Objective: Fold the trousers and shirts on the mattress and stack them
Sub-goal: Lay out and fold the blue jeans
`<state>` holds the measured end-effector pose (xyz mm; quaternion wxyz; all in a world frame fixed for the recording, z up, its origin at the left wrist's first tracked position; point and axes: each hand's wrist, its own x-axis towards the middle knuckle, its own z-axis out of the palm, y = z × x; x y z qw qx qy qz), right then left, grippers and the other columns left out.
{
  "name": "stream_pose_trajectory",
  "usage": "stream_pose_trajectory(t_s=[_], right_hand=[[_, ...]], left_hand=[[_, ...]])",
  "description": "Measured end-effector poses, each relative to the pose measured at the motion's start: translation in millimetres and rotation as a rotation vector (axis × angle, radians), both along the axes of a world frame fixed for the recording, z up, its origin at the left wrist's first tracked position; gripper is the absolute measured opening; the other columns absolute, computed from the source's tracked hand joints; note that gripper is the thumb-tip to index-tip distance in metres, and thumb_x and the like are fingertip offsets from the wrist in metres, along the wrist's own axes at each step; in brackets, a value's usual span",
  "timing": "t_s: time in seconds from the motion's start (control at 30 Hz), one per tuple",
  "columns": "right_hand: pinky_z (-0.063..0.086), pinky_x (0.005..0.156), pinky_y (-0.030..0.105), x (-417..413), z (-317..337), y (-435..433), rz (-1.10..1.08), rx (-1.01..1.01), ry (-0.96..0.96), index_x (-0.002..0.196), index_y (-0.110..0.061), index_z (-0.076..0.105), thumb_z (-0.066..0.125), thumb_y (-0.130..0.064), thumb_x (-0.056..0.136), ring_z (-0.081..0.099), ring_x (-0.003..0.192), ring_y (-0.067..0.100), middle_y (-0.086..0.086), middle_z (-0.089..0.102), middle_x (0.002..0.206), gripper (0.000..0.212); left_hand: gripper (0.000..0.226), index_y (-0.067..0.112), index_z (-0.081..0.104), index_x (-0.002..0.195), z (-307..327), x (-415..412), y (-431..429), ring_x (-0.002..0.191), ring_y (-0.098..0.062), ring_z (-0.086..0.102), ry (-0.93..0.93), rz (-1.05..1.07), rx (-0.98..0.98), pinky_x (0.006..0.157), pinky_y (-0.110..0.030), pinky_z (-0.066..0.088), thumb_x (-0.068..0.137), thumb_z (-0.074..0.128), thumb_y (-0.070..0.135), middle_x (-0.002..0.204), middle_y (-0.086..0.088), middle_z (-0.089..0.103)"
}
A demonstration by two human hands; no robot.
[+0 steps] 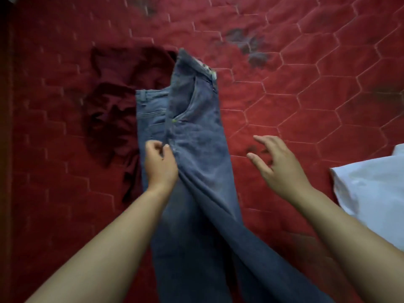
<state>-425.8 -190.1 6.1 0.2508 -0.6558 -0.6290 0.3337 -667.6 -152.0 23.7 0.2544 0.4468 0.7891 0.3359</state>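
Blue jeans (196, 149) lie lengthwise on the red quilted mattress (306, 95), waistband far from me, one half folded over the other and partly raised. My left hand (160, 165) pinches the denim at the crotch seam. To the right of the jeans, my right hand (277, 165) hovers with fingers spread and holds nothing. A crumpled dark maroon shirt (113, 110) lies on the mattress left of the jeans, partly under them. A white shirt (371, 193) lies at the right edge.
Dark stains (251, 47) mark the mattress beyond the jeans. A dark edge (5, 149) runs down the far left of the view.
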Motion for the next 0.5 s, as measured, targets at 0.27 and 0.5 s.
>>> stream_pose_trajectory(t_s=[0.27, 0.5], right_hand=[[0.026, 0.113, 0.044, -156, -55, 4, 0.061, -0.144, -0.155, 0.146, -0.027, 0.029, 0.057, -0.043, 0.088, 0.015, 0.141, 0.027, 0.005, 0.004, 0.157, 0.067], [0.031, 0.109, 0.046, -174, -80, -35, -0.060, -0.191, -0.285, 0.149, -0.034, 0.011, 0.059, -0.036, 0.088, 0.015, 0.140, 0.026, 0.004, 0.003, 0.156, 0.078]], left_hand=[[0.039, 0.007, 0.046, 0.125, -64, -131, -1, 0.100, -0.016, 0.054, -0.089, -0.173, -0.398, 0.076, -0.015, 0.033, 0.090, 0.059, 0.020, 0.117, -0.007, 0.059], [0.080, 0.012, 0.010, 0.148, -77, -126, -49, 0.128, -0.031, 0.041, 0.043, -0.316, -0.359, 0.102, -0.033, 0.035, 0.086, 0.061, 0.018, 0.147, -0.016, 0.033]])
